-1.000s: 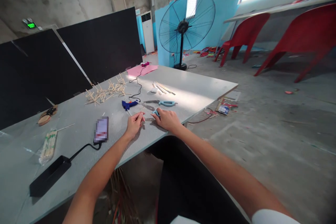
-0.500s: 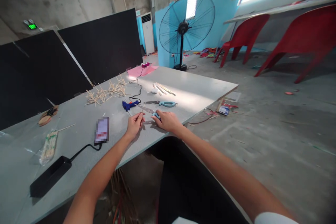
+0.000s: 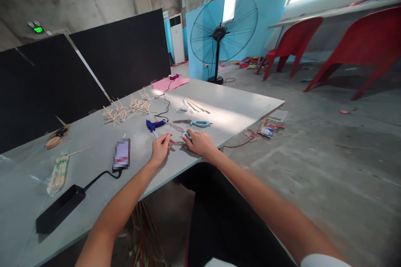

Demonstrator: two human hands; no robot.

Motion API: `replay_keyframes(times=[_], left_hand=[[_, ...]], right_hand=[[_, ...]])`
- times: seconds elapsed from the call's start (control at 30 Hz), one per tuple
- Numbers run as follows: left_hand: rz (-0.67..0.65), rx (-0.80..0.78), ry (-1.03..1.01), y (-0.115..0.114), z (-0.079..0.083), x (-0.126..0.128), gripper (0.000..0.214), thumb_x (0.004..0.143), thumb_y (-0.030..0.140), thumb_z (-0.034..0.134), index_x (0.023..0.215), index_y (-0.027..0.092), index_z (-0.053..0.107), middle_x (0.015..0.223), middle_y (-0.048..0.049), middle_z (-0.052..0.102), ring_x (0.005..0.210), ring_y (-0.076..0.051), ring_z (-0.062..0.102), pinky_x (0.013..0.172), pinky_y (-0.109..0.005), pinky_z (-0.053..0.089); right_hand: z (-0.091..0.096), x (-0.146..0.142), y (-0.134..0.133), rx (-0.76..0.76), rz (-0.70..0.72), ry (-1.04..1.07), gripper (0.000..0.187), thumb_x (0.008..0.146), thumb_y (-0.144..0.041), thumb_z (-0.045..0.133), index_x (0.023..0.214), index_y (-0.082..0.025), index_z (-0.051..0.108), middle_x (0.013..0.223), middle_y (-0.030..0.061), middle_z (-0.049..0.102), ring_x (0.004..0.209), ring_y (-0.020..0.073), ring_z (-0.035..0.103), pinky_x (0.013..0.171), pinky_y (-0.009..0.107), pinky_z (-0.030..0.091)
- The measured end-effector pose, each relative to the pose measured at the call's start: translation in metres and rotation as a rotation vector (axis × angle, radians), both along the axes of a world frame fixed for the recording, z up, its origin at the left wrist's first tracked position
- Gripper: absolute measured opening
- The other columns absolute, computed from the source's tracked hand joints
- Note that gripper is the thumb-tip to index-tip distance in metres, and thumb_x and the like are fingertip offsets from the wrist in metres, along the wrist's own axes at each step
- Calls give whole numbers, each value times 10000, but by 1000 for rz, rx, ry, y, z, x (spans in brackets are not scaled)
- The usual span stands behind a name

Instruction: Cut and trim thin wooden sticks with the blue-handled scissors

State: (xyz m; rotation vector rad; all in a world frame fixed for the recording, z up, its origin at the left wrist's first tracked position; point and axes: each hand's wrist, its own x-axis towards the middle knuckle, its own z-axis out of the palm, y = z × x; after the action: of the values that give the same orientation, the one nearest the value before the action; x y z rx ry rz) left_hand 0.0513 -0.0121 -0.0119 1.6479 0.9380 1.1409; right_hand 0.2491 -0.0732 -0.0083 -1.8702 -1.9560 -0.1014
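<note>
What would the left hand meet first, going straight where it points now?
The left hand would probably first meet the light-blue-handled metal scissors held in the right hand, though depth is unclear.

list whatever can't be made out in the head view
All in the head view:
Blue-handled scissors: grip mostly covered by the right hand.
Whatever the left hand may pinch: too small, partly hidden by the hand itself.
Phone screen: blurred into pixel blocks.
Nearer red chair: cut off by the right edge.
</note>
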Motion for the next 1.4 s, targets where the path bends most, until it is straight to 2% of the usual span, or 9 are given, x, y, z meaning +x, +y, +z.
replay_keyframes(times=[0.17, 0.63, 0.8, 0.83, 0.9, 1.0, 1.07, 1.33, 1.4], left_hand=[[11, 20, 16, 0, 0, -3, 464, 915, 567, 632, 1000, 134, 775, 809, -78, 746, 516, -75, 429, 472, -222, 318], [-39, 46, -54, 2, 7, 8, 453, 911, 573, 645, 998, 140, 746, 742, -42, 697, 527, -78, 448, 504, -234, 360], [-61, 7, -88, -2, 4, 3, 437, 884, 571, 680, 939, 141, 738, 729, -47, 689, 545, -87, 489, 533, -239, 400], [-50, -14, -100, -3, 4, 1, 440, 878, 571, 685, 944, 140, 737, 723, -45, 685, 539, -85, 489, 526, -236, 397], [-11, -43, -127, -2, 4, 0, 452, 869, 576, 688, 968, 137, 738, 714, -38, 678, 521, -76, 477, 507, -227, 381], [18, -35, -130, -1, 4, 0, 457, 870, 574, 686, 989, 137, 744, 727, -38, 687, 527, -72, 476, 508, -220, 385], [22, -19, -123, 0, 4, 1, 453, 877, 571, 681, 998, 139, 747, 739, -38, 696, 535, -72, 476, 514, -220, 392], [19, 18, -92, 0, 2, -1, 462, 909, 576, 648, 1022, 139, 742, 756, -39, 691, 551, -79, 463, 521, -227, 377], [12, 36, -71, -1, 2, -1, 459, 912, 584, 644, 987, 142, 746, 739, -34, 676, 552, -84, 457, 526, -235, 380]], right_hand=[[1, -1, 3, -19, 34, -24, 473, 1088, -558, 314, 1127, -188, 606, 1001, 112, 786, 877, 270, 727, 688, 308, 340], [1, -7, -1, -21, -131, 48, 553, 1076, -608, 271, 1177, -180, 606, 1031, 152, 779, 913, 292, 736, 704, 310, 397], [8, 10, 12, -55, -422, 210, 609, 1097, -563, 152, 1215, -150, 583, 1016, 189, 764, 925, 308, 737, 734, 338, 419], [8, 13, 14, -46, -444, 223, 611, 1100, -555, 141, 1223, -147, 579, 1008, 189, 762, 927, 308, 735, 738, 340, 420], [7, 17, 16, -23, -363, 191, 585, 1101, -553, 172, 1232, -153, 578, 999, 172, 762, 925, 303, 731, 741, 335, 415], [3, 14, 11, -25, -117, 69, 538, 1090, -568, 259, 1207, -166, 598, 982, 145, 765, 909, 295, 723, 727, 320, 398], [1, 11, 7, -23, -23, 8, 530, 1085, -570, 280, 1190, -165, 605, 967, 137, 767, 902, 290, 720, 718, 312, 383], [0, 8, 7, -7, 79, -47, 501, 1085, -568, 309, 1174, -168, 599, 1037, 136, 779, 897, 281, 725, 711, 306, 359], [1, 8, 9, -24, 25, -31, 512, 1086, -573, 293, 1177, -170, 596, 1031, 146, 778, 910, 290, 728, 714, 309, 366]])
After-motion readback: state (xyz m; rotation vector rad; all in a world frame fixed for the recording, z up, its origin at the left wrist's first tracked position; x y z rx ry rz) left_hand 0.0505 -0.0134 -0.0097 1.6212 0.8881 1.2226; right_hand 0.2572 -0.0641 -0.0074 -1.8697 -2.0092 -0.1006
